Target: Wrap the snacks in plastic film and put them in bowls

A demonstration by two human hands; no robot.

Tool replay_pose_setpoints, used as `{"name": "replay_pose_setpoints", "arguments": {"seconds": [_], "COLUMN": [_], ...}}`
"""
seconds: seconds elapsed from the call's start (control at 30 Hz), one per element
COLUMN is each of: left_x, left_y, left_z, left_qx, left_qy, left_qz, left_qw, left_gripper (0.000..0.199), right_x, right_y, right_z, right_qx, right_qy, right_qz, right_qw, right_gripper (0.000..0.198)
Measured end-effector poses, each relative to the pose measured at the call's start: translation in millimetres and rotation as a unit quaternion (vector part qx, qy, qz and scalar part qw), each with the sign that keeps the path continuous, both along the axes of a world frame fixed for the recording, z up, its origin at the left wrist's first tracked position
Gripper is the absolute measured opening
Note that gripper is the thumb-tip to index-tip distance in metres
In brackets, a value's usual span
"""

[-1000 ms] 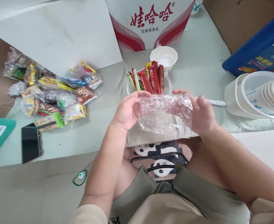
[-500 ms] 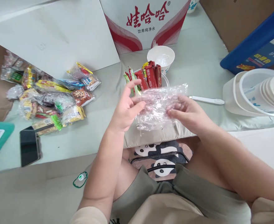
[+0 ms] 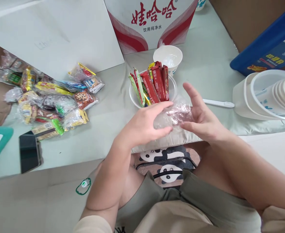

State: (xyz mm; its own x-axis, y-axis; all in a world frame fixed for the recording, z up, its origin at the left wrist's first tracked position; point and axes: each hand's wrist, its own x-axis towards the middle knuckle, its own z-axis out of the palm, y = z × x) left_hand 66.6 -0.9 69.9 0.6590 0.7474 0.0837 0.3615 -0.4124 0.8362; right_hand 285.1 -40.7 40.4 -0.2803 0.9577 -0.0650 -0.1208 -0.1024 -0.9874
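A crumpled clear plastic bag (image 3: 179, 113) is bunched between my two hands at the table's front edge. My left hand (image 3: 144, 124) curves around its left side, with thumb and fingers spread apart. On the right, the bag lies against the thumb and inner fingers of my right hand (image 3: 204, 121); the index finger points up and away, and the other fingertips are partly hidden. Just beyond the hands stands a clear round bowl (image 3: 133, 97) holding several red-wrapped snack bars (image 3: 158, 81) and green-wrapped snacks (image 3: 137, 84). A white paper bowl (image 3: 175, 69) with plastic inside sits behind it.
Packaged snacks (image 3: 60, 103) are heaped at left, near a phone (image 3: 30, 152) and a teal package (image 3: 1, 142). A white-handled tool (image 3: 220, 103) lies right of my hands. White containers (image 3: 241, 100) and a blue package (image 3: 266, 45) stand farther right. A printed carton (image 3: 154, 35) is behind.
The bag is more bunched up and smaller than before. My left hand has turned and moved right over it, while my right index finger has lifted away. The snack bowl is more visible.
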Motion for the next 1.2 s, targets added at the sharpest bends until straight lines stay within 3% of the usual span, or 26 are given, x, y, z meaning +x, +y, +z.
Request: {"name": "replay_pose_setpoints", "arguments": {"seconds": [0.17, 0.3, 0.37, 0.47, 0.57, 0.73, 0.87, 1.03, 1.1, 1.2], "left_x": [-5.6, -7.3, -7.8, -9.2, -10.0, -12.4, -14.5, -1.9, 5.8, 12.2], "left_y": [-5.5, -0.4, 2.8, 4.7, 5.2, 10.2, 13.1, 8.1, 4.1, -0.1], "left_z": [9.0, 4.1, 0.3, -1.7, -1.0, 2.4, 5.7, -3.0, -7.2, -8.1], "left_qx": [-0.029, -0.11, -0.158, -0.223, -0.232, -0.228, -0.252, -0.238, -0.237, -0.276], "left_qy": [0.017, 0.002, -0.012, -0.033, -0.022, -0.025, -0.048, -0.145, -0.158, -0.112], "left_qz": [0.034, 0.016, -0.007, -0.033, -0.005, 0.04, 0.054, 0.144, 0.144, 0.069], "left_qw": [0.999, 0.994, 0.987, 0.974, 0.972, 0.972, 0.965, 0.95, 0.948, 0.952], "left_gripper": [0.053, 0.054, 0.053, 0.054, 0.053, 0.026, 0.022, 0.031, 0.036, 0.04], "right_x": [-2.4, -0.5, 1.4, 2.2, 0.7, -0.9, -0.2, -3.8, -7.4, -11.5], "right_y": [-0.1, 3.7, 5.2, 5.2, 4.6, 7.1, 10.2, 10.2, 7.2, 1.3], "right_z": [-0.3, -3.9, -3.4, 0.3, 2.9, 1.0, 0.4, -1.0, -3.4, -4.2], "right_qx": [0.044, 0.117, 0.115, 0.063, 0.013, -0.045, -0.054, -0.08, -0.062, -0.01], "right_qy": [-0.05, -0.12, -0.132, -0.16, -0.163, -0.034, 0.015, 0.108, 0.091, -0.023], "right_qz": [-0.072, -0.166, -0.118, -0.035, -0.075, -0.149, -0.168, -0.132, -0.105, -0.134], "right_qw": [0.995, 0.972, 0.977, 0.985, 0.984, 0.987, 0.984, 0.982, 0.988, 0.991], "right_gripper": [0.097, 0.083, 0.077, 0.048, 0.03, 0.038, 0.046, 0.055, 0.056, 0.038]}}
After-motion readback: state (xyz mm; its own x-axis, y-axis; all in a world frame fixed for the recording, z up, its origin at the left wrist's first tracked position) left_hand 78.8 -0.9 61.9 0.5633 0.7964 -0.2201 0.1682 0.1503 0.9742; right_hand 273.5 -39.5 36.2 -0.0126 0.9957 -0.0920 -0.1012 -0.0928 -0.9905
